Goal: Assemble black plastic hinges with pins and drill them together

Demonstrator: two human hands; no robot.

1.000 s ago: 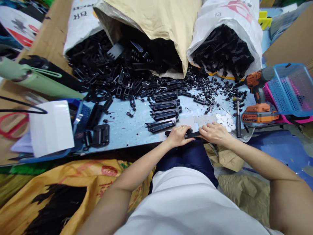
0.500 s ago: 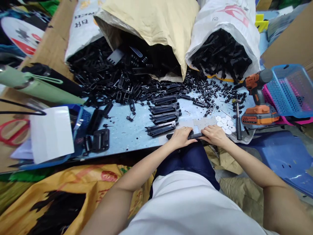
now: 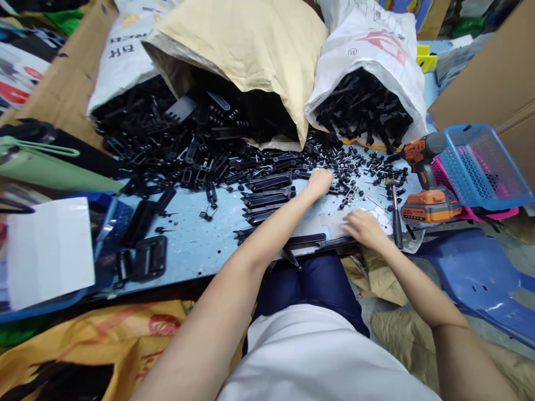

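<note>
The long black hinged bar (image 3: 307,239) lies at the front edge of the light blue worktop (image 3: 188,245), with a short arm angled down past the edge. It is apart from both hands: the left hand (image 3: 321,182) is beyond it, farther back on the worktop, while the right hand (image 3: 365,228) is beyond its right end, slightly farther from the body.

The left hand's fingers are curled down at the edge of the loose black pieces with metal pins (image 3: 359,167); whether they grip one cannot be told. The right hand is blurred, its fingers partly extended beside the flat grey plate (image 3: 332,225), and its hold, if any, is unclear. White discs (image 3: 387,227) lie just beside it.

The left forearm crosses over part of a row of black bars (image 3: 267,195). Right of the discs lies a black-handled hammer (image 3: 396,217), then an orange and black cordless drill (image 3: 430,178) near a translucent blue basket (image 3: 485,164). At the back, a beige paper sack (image 3: 251,44) stands between two white sacks, all with open mouths showing black parts.
</note>
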